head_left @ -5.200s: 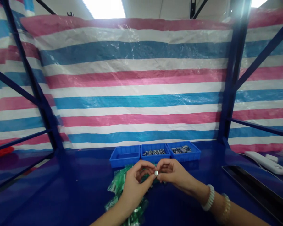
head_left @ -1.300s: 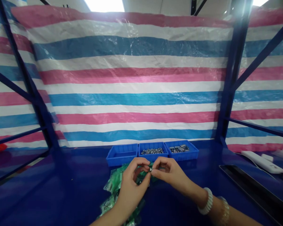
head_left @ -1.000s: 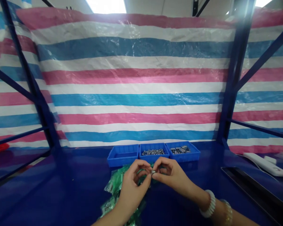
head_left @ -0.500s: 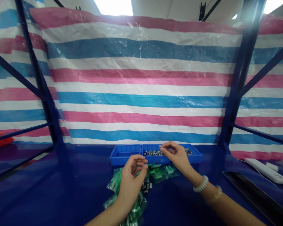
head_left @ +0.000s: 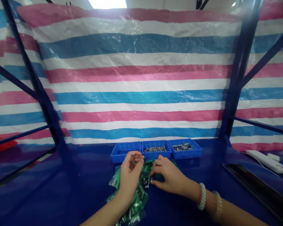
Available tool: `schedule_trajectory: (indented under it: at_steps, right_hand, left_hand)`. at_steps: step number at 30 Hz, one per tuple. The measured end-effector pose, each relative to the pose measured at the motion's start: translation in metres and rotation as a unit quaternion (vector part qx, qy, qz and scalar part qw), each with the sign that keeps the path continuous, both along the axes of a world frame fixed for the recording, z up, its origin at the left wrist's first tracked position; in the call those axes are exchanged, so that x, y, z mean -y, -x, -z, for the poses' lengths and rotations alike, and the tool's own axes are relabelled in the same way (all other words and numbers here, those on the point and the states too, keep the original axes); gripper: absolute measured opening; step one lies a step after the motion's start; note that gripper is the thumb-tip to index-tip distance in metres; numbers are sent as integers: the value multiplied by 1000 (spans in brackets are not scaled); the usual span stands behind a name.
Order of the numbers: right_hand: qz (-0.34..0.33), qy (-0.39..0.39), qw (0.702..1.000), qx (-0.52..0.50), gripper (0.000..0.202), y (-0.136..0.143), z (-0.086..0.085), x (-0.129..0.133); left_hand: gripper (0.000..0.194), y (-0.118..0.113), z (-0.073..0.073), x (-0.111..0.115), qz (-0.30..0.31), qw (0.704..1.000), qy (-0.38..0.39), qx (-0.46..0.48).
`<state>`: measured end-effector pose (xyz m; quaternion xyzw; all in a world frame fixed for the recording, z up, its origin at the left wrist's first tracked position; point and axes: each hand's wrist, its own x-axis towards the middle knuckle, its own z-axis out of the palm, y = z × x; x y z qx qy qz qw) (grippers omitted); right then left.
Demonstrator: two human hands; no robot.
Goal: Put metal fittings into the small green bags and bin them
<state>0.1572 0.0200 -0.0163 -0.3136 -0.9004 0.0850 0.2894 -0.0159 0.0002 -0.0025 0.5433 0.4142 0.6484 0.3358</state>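
Observation:
My left hand point(head_left: 131, 171) is over the green packets point(head_left: 137, 201), its fingers curled together; whatever it may hold is hidden. Beside it, my right hand point(head_left: 167, 174) reaches down with thumb and fingertips around a small metal part point(head_left: 151, 180). That part is at the edge of a little pile of dark and silver pieces point(head_left: 145, 182) on the table. Behind the hands stand three blue bins: the left one point(head_left: 126, 147) shows no contents, the middle one holds small metal parts point(head_left: 155, 148), and the right one holds longer metal pieces point(head_left: 182, 146).
A dark flat device point(head_left: 257, 188) lies on the blue table point(head_left: 85, 188) at the right, with a white power strip point(head_left: 269, 161) behind it. Blue rack posts point(head_left: 235, 81) and a striped sheet point(head_left: 141, 97) enclose the back. Something red point(head_left: 3, 145) is at far left.
My right hand has come down from the bins toward the small pile, uncovering the middle and right bins. My left hand stays near its place. The view has shifted slightly.

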Motion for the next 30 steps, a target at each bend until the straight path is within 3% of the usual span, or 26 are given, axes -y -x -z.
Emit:
schedule_trajectory:
  at_steps: [6, 9, 11, 13, 15, 17, 19, 24, 30]
  right_hand:
    - [19, 12, 999, 29, 8, 2, 5, 1]
    - [-7, 38, 998, -42, 7, -2, 2, -1]
    - [-23, 100, 985, -138, 4, -4, -3, -2]
    - [-31, 201, 948, -247, 5, -5, -10, -2]
    - [-34, 296, 890, -344, 12, -7, -16, -2]
    - [-41, 350, 839, -414, 16, -8, -19, -1]
    - [-45, 368, 813, -448, 18, -8, -19, -1]
    - [-69, 369, 806, -458, 21, -3, -10, -1]
    - [-103, 378, 805, -445, 19, -1, -9, 2]
  left_hand:
    - [15, -2, 0, 1, 6, 1000, 22, 3]
    - [15, -2, -2, 2, 5, 1000, 21, 5]
    - [15, -2, -3, 1, 2, 1000, 19, 6]
    - [15, -1, -4, 2, -1, 1000, 19, 6]
    - [15, -1, -4, 3, -3, 1000, 24, 3]
    - [15, -2, -5, 4, 2, 1000, 31, 0]
    - [13, -4, -7, 5, 25, 999, 42, -4]
    - [14, -9, -10, 10, 105, 993, 47, -26]
    - [13, -9, -10, 13, 95, 993, 45, -56]
